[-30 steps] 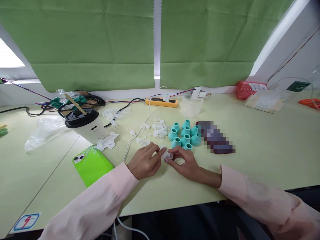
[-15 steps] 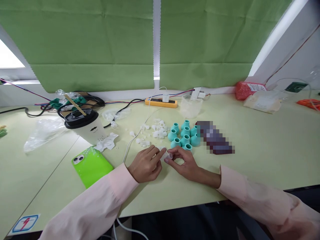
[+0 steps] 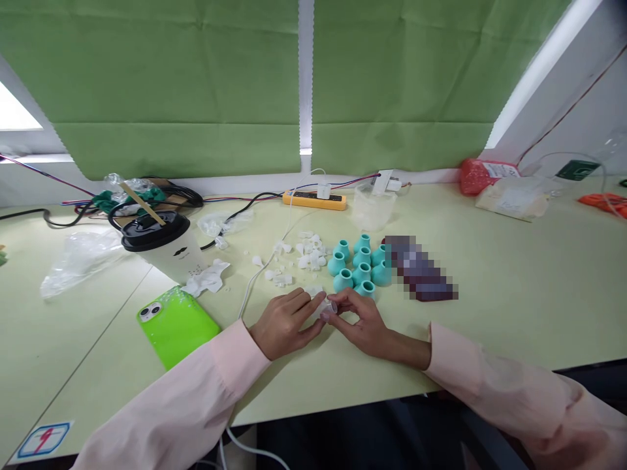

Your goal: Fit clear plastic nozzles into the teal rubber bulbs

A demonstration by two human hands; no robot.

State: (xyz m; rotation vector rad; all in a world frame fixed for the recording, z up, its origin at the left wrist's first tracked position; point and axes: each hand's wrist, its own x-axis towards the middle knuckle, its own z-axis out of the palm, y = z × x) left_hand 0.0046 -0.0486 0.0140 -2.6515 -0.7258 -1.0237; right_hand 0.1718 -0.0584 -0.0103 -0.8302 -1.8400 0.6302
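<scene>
Presently, the clear plastic piece (image 3: 329,307) is gripped by the fingertips of both the left hand (image 3: 284,325) and the right hand (image 3: 365,326), on the near side of the teal pieces (image 3: 362,274); its long axis is pointed roughly left to right, neither hand being clearly nearer.

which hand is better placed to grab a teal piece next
Probably the right hand: it is nearest the teal pieces, while the left hand is farther off. Both have fingers on the clear piece, so neither looks free.
</scene>
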